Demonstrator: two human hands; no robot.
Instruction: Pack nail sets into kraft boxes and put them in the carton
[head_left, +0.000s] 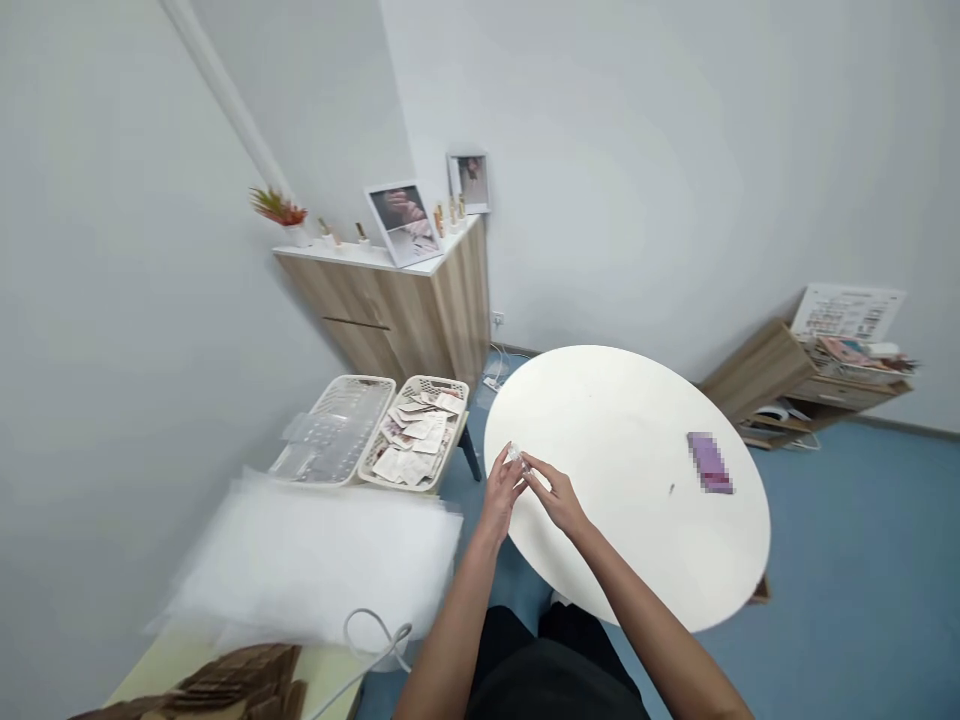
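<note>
Head view: left hand (502, 490) and right hand (559, 497) pinch a small clear object (515, 453) between nearly closed fingers (540, 467), over the left of the white worktop (607, 430).

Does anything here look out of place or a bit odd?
The purple item on the round table shows as coarse blocks, as if masked in the picture. A small dark mark is near it; what it is, I can't tell. A white cable curls untidily near the white sheets. No spill stands out.
</note>
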